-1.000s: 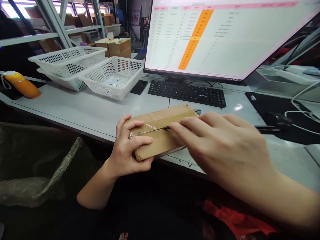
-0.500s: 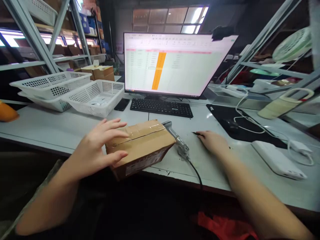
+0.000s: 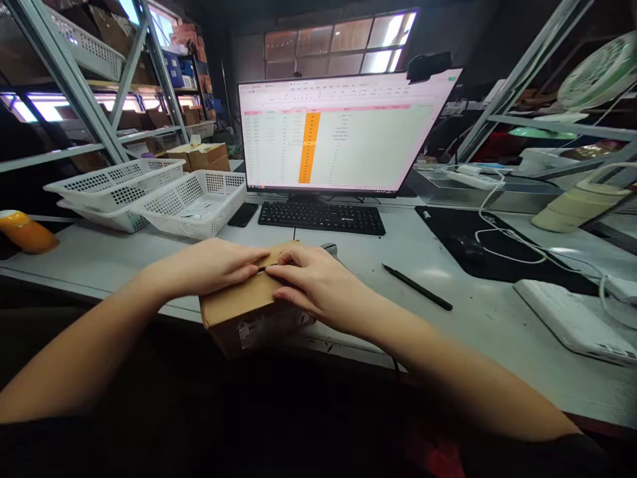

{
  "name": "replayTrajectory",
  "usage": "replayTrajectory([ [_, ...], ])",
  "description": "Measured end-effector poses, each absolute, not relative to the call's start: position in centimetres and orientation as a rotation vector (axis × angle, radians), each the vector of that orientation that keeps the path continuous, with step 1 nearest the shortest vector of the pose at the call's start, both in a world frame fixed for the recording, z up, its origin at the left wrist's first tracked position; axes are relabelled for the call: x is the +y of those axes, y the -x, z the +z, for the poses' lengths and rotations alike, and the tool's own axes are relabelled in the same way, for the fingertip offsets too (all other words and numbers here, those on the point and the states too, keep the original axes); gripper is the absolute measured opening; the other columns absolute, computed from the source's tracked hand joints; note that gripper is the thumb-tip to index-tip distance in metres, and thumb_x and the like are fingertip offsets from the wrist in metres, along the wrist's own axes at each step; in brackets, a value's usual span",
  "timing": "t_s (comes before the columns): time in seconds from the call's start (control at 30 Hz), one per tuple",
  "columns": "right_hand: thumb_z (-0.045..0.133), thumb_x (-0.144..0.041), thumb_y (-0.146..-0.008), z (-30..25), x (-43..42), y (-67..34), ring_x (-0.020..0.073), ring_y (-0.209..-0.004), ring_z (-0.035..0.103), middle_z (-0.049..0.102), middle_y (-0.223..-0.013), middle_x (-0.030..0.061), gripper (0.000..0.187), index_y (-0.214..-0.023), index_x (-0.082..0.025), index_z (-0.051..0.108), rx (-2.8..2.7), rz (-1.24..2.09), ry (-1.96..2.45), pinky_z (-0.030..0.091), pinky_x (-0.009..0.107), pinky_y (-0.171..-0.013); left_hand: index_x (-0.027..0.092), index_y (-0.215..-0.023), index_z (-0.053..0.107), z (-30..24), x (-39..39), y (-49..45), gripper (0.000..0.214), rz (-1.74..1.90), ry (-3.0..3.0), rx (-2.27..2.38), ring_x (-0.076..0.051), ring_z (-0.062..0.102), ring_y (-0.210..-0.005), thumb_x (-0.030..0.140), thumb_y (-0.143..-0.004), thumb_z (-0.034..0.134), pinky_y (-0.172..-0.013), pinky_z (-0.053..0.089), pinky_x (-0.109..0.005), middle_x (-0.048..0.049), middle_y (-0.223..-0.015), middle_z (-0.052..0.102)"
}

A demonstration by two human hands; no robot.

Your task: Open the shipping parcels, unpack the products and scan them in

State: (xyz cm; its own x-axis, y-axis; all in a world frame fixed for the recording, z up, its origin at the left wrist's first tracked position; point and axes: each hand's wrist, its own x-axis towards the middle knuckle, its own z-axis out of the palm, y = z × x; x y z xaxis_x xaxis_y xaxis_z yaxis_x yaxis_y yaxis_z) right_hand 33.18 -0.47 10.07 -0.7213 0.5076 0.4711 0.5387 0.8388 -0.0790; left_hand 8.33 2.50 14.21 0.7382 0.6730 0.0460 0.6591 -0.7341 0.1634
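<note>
A brown cardboard box (image 3: 239,304) sits at the table's front edge, with a slit gaping along its top seam. My left hand (image 3: 216,265) lies over the left part of the top, its fingertips and thumb gripping a flap at the slit. From the other side my right hand (image 3: 316,285) meets it, fingers bent onto the box top and thumb against the seam. The box's contents are hidden. A black pen-like cutter (image 3: 417,287) rests on the table to the right. Behind the box shows part of a grey handheld scanner (image 3: 329,249).
A keyboard (image 3: 321,218) and a monitor (image 3: 343,146) stand behind the box. White baskets (image 3: 199,206) are at the left, near a phone (image 3: 243,214). On the right are a black mat (image 3: 478,262), a white power bank (image 3: 572,318) and a bottle (image 3: 572,206).
My right hand has let go of the black cutter and moved left onto the box. My left hand has moved in to the seam, which now gapes. The view has shifted slightly.
</note>
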Motion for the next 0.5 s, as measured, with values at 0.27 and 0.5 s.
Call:
replayTrajectory([
  [0.27,0.056,-0.048,-0.103,10.4,-1.4,-33.8,0.0386,-0.141,0.044,0.071,-0.126,0.0136,0.045,-0.137,-0.02,0.067,-2.566,-0.32,0.855,0.023,0.07,-0.12,0.027,-0.139,0.067,15.3,9.2,-5.9,0.047,0.198,-2.389,1.007,-0.019,0.074,-0.102,0.04,-0.098,0.049,-0.086,0.056,-0.027,-0.003,-0.122,0.078],
  [0.5,0.062,-0.02,-0.099,7.7,-2.9,-34.1,0.0194,-0.08,0.056,0.067,-0.087,0.0037,0.014,-0.106,-0.027,0.073,-2.171,-0.68,0.586,0.048,0.034,-0.072,0.025,-0.121,0.075,9.3,9.4,-5.0,0.035,0.64,-2.471,1.297,-0.017,0.073,-0.084,0.025,-0.096,0.051,-0.078,0.057,-0.029,-0.0028,-0.095,0.08],
])
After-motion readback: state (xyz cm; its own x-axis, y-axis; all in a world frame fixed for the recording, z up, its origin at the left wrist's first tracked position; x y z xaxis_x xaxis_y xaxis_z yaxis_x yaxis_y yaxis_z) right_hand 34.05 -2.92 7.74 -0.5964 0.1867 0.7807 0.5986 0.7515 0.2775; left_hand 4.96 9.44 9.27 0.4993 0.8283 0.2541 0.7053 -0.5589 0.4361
